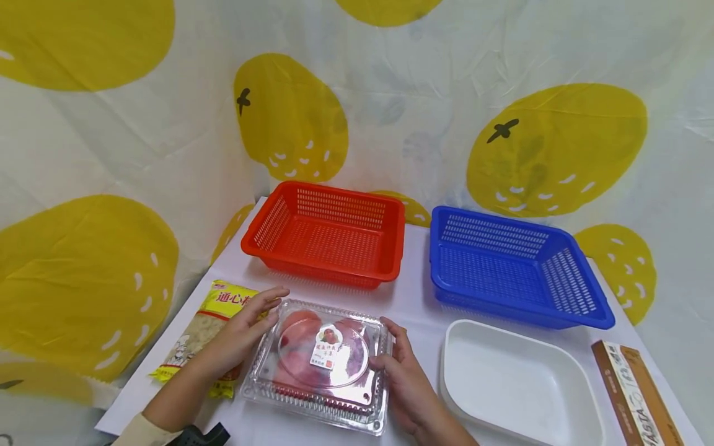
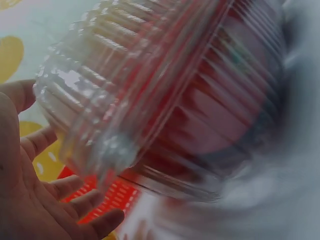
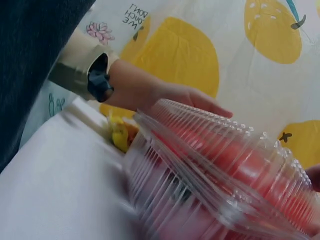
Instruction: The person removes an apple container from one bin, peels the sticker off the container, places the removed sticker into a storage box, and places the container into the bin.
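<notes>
A clear plastic clamshell box [image 1: 323,365] with a white label on its lid lies low at the centre in the head view. Large red round things show through its lid; their kind is blurred by glare. My right hand [image 1: 409,378] grips its right side, thumb on the lid's edge and fingers round the far corner. At the left side, my left hand [image 1: 245,334] is spread with fingers extended, close to the rim. The left wrist view shows that hand's fingers [image 2: 70,187] apart from one another, beside the ribbed wall. Behind the left forearm lies a yellow pasta bag [image 1: 203,325].
Behind the box stands a red basket [image 1: 329,266], with a blue basket [image 1: 502,306] to its right. A white tub [image 1: 524,384] lies right of the right hand. A brown pasta box [image 1: 636,393] sits at the table's right edge. Fruit-patterned cloth [image 1: 390,124] hangs behind.
</notes>
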{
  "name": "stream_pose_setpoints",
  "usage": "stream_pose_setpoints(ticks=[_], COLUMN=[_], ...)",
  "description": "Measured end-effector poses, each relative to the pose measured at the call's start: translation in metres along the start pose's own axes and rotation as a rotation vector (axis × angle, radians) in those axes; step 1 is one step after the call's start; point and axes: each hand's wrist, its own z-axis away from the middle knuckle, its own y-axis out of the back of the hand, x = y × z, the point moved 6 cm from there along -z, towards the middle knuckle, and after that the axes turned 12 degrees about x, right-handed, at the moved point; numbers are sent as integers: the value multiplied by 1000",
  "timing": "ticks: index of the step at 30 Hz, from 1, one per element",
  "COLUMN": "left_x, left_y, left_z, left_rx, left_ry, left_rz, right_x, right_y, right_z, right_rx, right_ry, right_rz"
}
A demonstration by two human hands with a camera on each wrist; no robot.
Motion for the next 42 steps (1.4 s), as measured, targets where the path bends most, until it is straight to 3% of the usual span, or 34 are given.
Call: stream_pose_setpoints(ticks=[8,21,25,30,34,39,42], left_x=[-1,-5,-9,-7,-6,-10,-12], left_y=[-6,-9,-9,-11,-12,-12,-12], left_z=[4,2,1,0,0,1,0], left_rx=[-16,-26,-20,-10,-10,4,9], left_ry=[-25,-46,-48,-56,-61,-19,8], left_rz=[-9,-46,-59,-83,-78,-81,-76], right_x=[-2,-15,-31,-60,-78,-86,-87], right_y=[6,15,15,8,-5,-27,-42], right_z=[2,5,2,0,0,-4,-9], right_rx=[66,170,179,108,1,-148,-238], right_ry=[92,186,281,464,582,654,688], right_rz=[252,516,674,870,1023,1168,1200])
